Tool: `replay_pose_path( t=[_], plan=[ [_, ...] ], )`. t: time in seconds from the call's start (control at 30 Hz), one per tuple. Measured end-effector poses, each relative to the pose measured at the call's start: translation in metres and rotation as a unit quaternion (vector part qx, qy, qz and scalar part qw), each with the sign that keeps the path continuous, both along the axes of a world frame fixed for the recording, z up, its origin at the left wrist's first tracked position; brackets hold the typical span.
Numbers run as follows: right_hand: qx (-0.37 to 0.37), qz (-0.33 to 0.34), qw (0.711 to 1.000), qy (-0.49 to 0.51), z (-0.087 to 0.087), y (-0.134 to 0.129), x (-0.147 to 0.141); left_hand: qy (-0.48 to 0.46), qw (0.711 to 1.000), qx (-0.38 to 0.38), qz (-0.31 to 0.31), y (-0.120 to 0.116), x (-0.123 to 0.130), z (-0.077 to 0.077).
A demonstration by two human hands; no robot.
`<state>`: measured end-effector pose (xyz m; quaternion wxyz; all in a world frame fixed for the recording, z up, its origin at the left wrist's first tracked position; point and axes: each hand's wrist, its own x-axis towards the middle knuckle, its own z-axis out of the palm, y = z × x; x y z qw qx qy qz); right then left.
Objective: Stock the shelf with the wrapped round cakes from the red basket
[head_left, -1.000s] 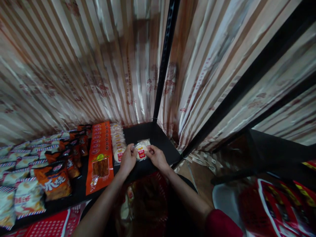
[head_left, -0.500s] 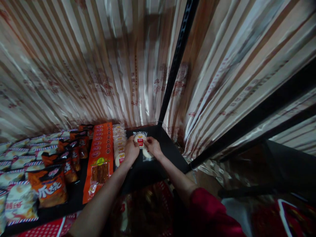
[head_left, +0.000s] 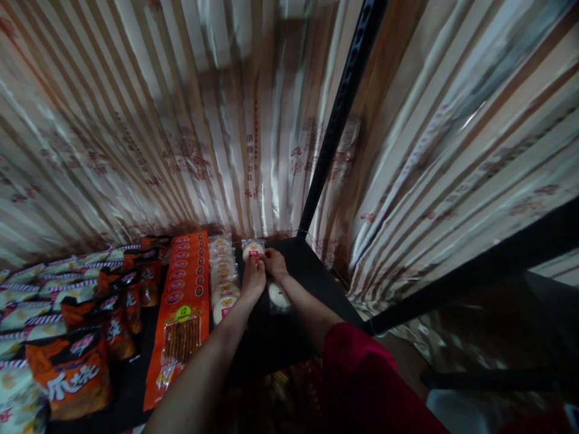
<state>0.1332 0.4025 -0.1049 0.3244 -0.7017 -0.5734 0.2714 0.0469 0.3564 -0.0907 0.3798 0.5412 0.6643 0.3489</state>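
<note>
A round white cake in a clear wrapper with a red label [head_left: 253, 249] is near the back of the black shelf. My left hand [head_left: 254, 274] has its fingers closed on the near side of this packet. My right hand [head_left: 274, 263] pinches at the packet's right edge, its fingertips close to the left ones. Another wrapped white cake [head_left: 278, 295] lies on the shelf just below my right wrist. To the left, a row of overlapping wrapped cakes [head_left: 224, 277] runs from back to front.
Left of the cakes lies a long orange snack pack [head_left: 187, 283], then orange-black bags [head_left: 75, 374] and white bags [head_left: 22, 313]. A black upright post [head_left: 330, 138] stands at the shelf's back corner, before pleated curtains [head_left: 203, 120].
The held packet has moved toward the shelf's back and left, away from the loose cake it partly covered. Both hands have shifted with it. The camera view has shifted slightly.
</note>
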Motion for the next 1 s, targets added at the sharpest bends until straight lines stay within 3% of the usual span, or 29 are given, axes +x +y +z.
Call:
replay_pose_path(
  t=[0.63, 1.0],
  plan=[
    [-0.013, 0.009, 1.0, 0.008, 0.001, 0.042, -0.021, -0.044, 0.999, 0.001, 0.005, 0.029, -0.01, -0.014],
    [0.033, 0.023, 0.997, 0.07, -0.006, 0.037, -0.025, -0.054, 0.998, -0.021, 0.015, 0.031, -0.013, -0.003]
  ],
)
